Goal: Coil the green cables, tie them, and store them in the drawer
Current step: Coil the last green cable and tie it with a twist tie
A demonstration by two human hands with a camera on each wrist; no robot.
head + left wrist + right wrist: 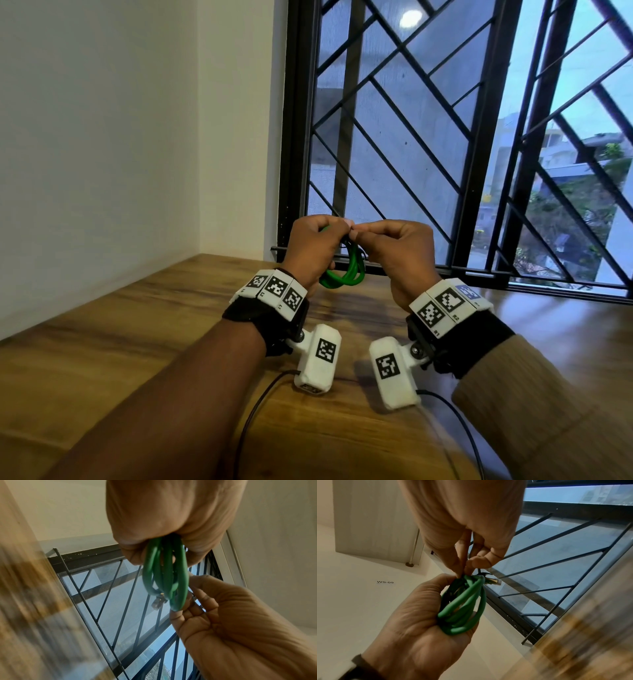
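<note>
The green cable (346,274) is wound into a small coil and held in the air above the wooden table (137,342). My left hand (310,250) grips the coil in its fist, and the loops hang below it (164,574). My right hand (390,246) pinches a thin black tie (483,573) at the top of the coil (464,608), thumb against forefinger. A clear plug (494,581) sticks out beside the pinch. No drawer is in view.
A barred window (445,137) stands right behind the hands, with its sill at the table's far edge. A white wall (102,137) closes off the left side. Black camera leads (253,411) trail from both wrists over the table.
</note>
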